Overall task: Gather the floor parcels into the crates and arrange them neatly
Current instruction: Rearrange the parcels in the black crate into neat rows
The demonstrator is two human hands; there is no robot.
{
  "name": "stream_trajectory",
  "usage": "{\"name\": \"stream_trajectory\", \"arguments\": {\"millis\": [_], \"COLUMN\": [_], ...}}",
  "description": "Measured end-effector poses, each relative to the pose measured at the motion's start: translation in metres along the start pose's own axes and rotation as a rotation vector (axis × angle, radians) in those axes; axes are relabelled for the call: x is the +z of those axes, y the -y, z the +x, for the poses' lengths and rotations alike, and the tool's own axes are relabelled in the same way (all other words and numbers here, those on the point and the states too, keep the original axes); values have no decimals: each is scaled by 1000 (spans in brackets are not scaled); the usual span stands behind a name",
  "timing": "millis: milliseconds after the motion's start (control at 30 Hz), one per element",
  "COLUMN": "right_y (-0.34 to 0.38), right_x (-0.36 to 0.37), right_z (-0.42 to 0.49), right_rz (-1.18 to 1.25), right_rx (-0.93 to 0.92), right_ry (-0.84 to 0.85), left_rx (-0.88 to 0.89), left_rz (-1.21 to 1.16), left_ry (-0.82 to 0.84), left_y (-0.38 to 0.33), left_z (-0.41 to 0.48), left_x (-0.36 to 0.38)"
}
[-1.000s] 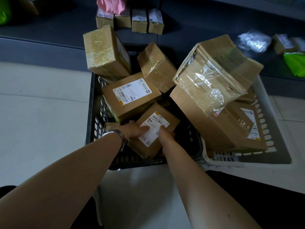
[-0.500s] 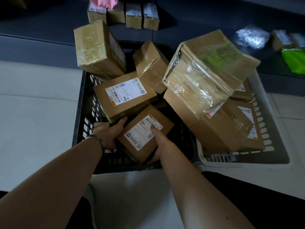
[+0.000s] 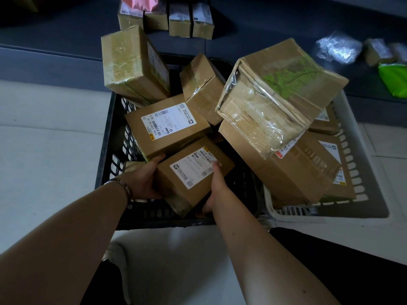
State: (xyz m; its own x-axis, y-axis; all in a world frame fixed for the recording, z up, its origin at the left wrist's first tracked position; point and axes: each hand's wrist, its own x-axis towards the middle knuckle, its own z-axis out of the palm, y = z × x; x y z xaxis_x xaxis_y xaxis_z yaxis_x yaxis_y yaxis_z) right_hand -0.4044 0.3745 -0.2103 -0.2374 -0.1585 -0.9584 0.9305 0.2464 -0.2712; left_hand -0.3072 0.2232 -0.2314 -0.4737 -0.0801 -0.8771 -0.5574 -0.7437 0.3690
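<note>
1. I see black crate (image 3: 105, 155), slotted walls, left of white crate (image 3: 352, 172); the two touch at near corners.
2. Small labelled box (image 3: 193, 175), tilted, at black crate's near edge, label up.
3. Bigger labelled box (image 3: 167, 126) just behind it, tilted, mid-left of crate.
4. Taped box (image 3: 132, 64) leans on far-left corner, sticking above rim.
5. Narrow taped box (image 3: 202, 86) upright-ish at far edge.
6. Crumpled box w/ loose plastic (image 3: 279, 93) rests atop large box (image 3: 295, 170), both over white crate's left edge.
7. Four small parcels (image 3: 167, 20) in a row on dark floor beyond the crates.
</note>
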Motion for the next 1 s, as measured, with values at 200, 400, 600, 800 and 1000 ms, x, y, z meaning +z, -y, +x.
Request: {"name": "stream_trajectory", "arguments": {"millis": [200, 400, 600, 800, 1000], "right_y": [1, -1, -2, 1, 23], "right_x": [1, 1, 6, 8, 4], "right_z": [3, 7, 15, 18, 18], "right_rz": [178, 151, 128, 115, 50], "right_rx": [-115, -150, -162, -158, -180], "right_ry": [2, 9, -21, 2, 50], "left_rx": [-31, -96, 159, 152, 191], "left_rz": [152, 229, 58, 50, 137], "left_ry": [15, 17, -165, -153, -127], "left_y": [-1, -5, -10, -8, -10], "left_z": [6, 7, 18, 19, 22], "left_x": [-14, -22, -10, -12, -6]}}
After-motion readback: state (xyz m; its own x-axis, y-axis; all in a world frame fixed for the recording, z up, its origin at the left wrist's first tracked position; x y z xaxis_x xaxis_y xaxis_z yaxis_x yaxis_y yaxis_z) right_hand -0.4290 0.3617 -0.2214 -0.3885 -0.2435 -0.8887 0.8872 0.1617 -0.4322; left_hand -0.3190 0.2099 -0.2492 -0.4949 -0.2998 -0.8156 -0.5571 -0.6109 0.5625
